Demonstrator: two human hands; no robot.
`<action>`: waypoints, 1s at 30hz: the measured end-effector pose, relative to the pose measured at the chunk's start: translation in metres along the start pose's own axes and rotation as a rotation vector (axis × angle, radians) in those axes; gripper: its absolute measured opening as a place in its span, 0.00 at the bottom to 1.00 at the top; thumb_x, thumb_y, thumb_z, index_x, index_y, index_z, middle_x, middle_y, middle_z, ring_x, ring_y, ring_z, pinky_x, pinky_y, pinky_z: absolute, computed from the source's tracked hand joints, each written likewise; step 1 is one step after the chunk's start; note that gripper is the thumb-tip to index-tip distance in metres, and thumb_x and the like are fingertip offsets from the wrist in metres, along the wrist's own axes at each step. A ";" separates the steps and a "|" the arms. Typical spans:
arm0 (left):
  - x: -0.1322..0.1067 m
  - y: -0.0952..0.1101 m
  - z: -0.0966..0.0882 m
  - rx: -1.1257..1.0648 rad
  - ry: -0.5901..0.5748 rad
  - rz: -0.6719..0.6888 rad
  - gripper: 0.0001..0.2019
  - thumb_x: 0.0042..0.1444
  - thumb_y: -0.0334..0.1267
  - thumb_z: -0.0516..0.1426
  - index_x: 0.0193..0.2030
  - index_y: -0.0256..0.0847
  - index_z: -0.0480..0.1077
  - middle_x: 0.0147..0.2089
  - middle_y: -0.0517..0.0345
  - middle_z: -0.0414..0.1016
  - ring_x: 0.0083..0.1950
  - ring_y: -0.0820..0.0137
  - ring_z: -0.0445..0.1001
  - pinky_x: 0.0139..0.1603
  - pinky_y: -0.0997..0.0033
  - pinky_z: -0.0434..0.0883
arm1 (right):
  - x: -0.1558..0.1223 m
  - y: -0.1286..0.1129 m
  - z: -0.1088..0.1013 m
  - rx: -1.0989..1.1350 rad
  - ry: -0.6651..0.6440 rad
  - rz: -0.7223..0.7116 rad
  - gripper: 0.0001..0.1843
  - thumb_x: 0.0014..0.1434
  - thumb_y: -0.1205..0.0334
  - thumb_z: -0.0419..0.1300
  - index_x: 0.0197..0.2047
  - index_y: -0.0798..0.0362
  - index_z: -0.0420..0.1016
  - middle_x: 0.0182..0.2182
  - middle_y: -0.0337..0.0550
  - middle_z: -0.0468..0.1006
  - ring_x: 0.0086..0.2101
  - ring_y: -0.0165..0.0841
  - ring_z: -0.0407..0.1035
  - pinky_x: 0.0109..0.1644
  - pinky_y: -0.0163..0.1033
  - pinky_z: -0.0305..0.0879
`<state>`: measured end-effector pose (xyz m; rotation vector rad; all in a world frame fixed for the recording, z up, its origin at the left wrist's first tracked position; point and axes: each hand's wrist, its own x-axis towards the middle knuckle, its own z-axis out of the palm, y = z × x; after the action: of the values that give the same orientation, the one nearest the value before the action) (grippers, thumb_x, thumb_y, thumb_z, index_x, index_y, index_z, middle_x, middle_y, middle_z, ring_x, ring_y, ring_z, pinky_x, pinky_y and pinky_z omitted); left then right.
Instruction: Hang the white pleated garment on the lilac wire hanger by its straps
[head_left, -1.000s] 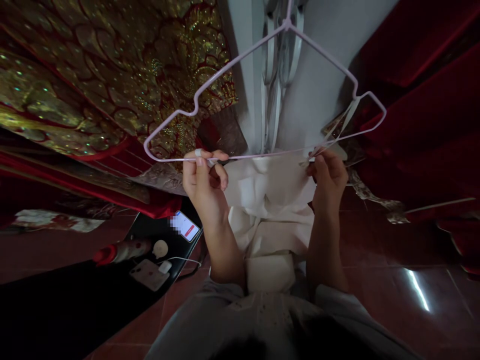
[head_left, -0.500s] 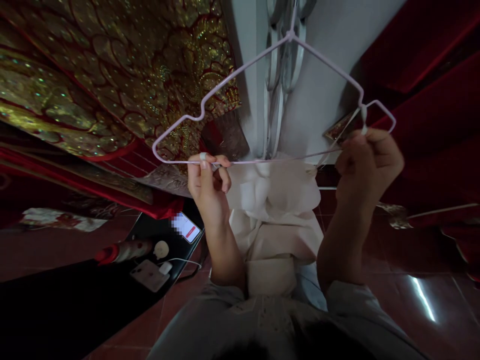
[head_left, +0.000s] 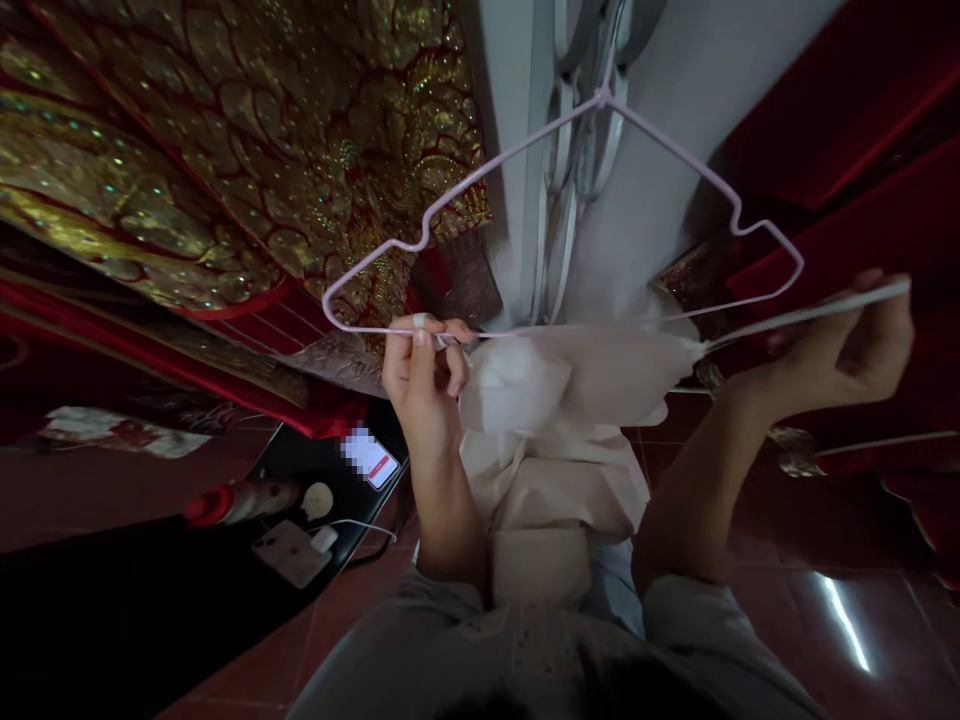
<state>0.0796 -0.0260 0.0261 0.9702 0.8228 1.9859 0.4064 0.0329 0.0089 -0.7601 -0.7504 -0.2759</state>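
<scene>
A pale pink clothes hanger (head_left: 510, 162) hangs before me, its bottom bar level with my hands. My left hand (head_left: 426, 365) is closed around the left part of that bar; a bit of white material shows between its fingers. Below the bar a cream-white garment (head_left: 585, 385) drops down in front of my body. Out to the right, my right hand (head_left: 862, 345) pinches a white strap (head_left: 810, 312) that is pulled taut from the garment's right upper corner. The right hand is apart from the hanger.
Gold-sequinned red garments (head_left: 360, 150) hang at left, with red cloth (head_left: 847, 200) at right. Behind the hanger is a metal lattice (head_left: 559, 190). On a black bench (head_left: 150, 600) lie a lit phone (head_left: 381, 468), another phone (head_left: 291, 555) and a red-capped bottle (head_left: 240, 502).
My right hand has moved away from the hanger's right notch, out to the right, drawing the strap off the hanger with it. My left hand stays on the bar. The hanger shifts slightly right and down.
</scene>
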 end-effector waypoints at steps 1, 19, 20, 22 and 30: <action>0.000 -0.002 0.000 0.011 0.004 -0.010 0.20 0.69 0.58 0.69 0.41 0.45 0.73 0.36 0.59 0.79 0.19 0.80 0.51 0.19 0.73 0.51 | -0.006 -0.005 -0.003 -0.011 0.005 0.026 0.08 0.68 0.56 0.72 0.45 0.31 0.91 0.41 0.31 0.90 0.22 0.23 0.67 0.17 0.31 0.48; 0.016 -0.023 -0.042 0.158 0.296 0.354 0.10 0.73 0.29 0.62 0.52 0.47 0.85 0.53 0.60 0.86 0.38 0.75 0.77 0.29 0.71 0.61 | -0.061 -0.085 0.012 -0.002 -0.910 0.405 0.21 0.56 0.54 0.77 0.53 0.43 0.88 0.49 0.42 0.83 0.27 0.24 0.60 0.24 0.33 0.54; 0.021 -0.025 -0.051 0.199 0.332 0.452 0.11 0.74 0.29 0.61 0.51 0.46 0.85 0.52 0.60 0.86 0.44 0.71 0.81 0.32 0.70 0.64 | -0.062 -0.085 0.011 -0.005 -0.911 0.409 0.21 0.56 0.52 0.77 0.53 0.43 0.88 0.49 0.42 0.83 0.27 0.24 0.60 0.24 0.33 0.54; 0.033 -0.027 -0.064 0.247 0.304 0.550 0.08 0.75 0.32 0.63 0.52 0.48 0.85 0.55 0.61 0.86 0.58 0.64 0.83 0.40 0.66 0.73 | -0.063 -0.085 0.010 -0.008 -0.923 0.425 0.22 0.57 0.50 0.77 0.54 0.44 0.87 0.50 0.43 0.83 0.26 0.23 0.59 0.24 0.33 0.54; 0.077 0.023 -0.046 0.487 -0.251 0.421 0.16 0.61 0.49 0.76 0.50 0.44 0.86 0.43 0.54 0.85 0.42 0.66 0.82 0.47 0.64 0.78 | -0.074 -0.089 0.008 0.022 -0.937 0.407 0.21 0.61 0.50 0.76 0.57 0.42 0.86 0.52 0.43 0.81 0.25 0.21 0.56 0.24 0.33 0.54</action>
<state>0.0003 0.0172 0.0478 1.7585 1.0470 1.9779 0.3074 -0.0269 0.0072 -1.0015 -1.4388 0.5006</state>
